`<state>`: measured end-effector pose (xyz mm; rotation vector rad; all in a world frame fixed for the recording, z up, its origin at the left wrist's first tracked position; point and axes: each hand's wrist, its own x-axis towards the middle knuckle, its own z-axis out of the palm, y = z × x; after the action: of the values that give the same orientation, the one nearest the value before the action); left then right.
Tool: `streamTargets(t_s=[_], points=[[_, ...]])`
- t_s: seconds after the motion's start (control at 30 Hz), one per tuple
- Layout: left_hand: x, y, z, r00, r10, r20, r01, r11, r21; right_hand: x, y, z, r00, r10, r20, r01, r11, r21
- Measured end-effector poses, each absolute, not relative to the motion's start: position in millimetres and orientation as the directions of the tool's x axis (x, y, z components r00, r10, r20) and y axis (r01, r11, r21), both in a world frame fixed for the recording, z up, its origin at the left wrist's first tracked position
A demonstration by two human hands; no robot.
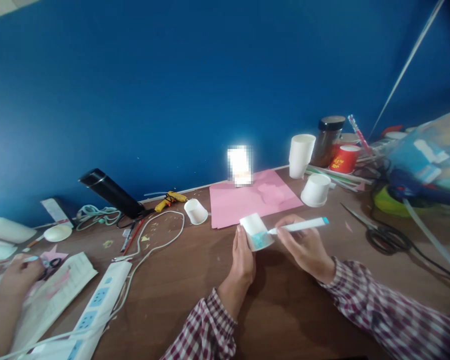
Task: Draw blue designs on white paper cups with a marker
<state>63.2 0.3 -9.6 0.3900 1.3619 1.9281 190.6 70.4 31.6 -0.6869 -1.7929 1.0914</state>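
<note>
A white paper cup (253,225), partly coloured light blue near its rim, is tilted above the brown table. My left hand (242,255) holds it from the left and below, fingers pressed together along its side. My right hand (303,247) grips a white marker (303,225) with a blue end, its tip at the coloured band of the cup. Beyond the cup lies pink paper (228,205), with a bright blurred patch at its back edge.
White cups (315,190), a red cup (344,159), a jar and black scissors (388,239) are on the right. Leftward are a small cup (195,211), a glue gun (170,201), a black bottle (110,192), a power strip (97,305) and another person's hand (18,275) with scissors.
</note>
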Motion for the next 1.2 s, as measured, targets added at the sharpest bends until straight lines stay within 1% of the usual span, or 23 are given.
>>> streamTargets(t_s=[0.17, 0.57, 0.7, 0.9, 1.07, 1.2], points=[[63, 1, -14, -0.678, 0.717, -0.162, -0.391, -0.164, 0.906, 189, 69, 32, -0.449, 0.792, 0.413, -0.02, 0.454, -0.891], [62, -1, -15, -0.653, 0.744, -0.142, -0.392, -0.171, 0.904, 190, 69, 35, -0.484, 0.757, 0.439, -0.008, 0.497, -0.867], [61, -1, -15, -0.644, 0.752, -0.14, -0.372, -0.148, 0.916, 191, 71, 34, -0.465, 0.767, 0.441, -0.001, 0.498, -0.867], [61, -1, -16, -0.644, 0.757, -0.111, -0.339, -0.152, 0.928, 190, 70, 35, -0.482, 0.752, 0.45, -0.033, 0.498, -0.867], [62, -2, -13, -0.638, 0.76, -0.124, -0.355, -0.147, 0.923, 191, 69, 35, -0.465, 0.764, 0.447, -0.04, 0.487, -0.873], [64, -1, -6, -0.623, 0.77, -0.136, -0.394, -0.16, 0.905, 192, 69, 36, -0.49, 0.752, 0.441, -0.027, 0.493, -0.87]])
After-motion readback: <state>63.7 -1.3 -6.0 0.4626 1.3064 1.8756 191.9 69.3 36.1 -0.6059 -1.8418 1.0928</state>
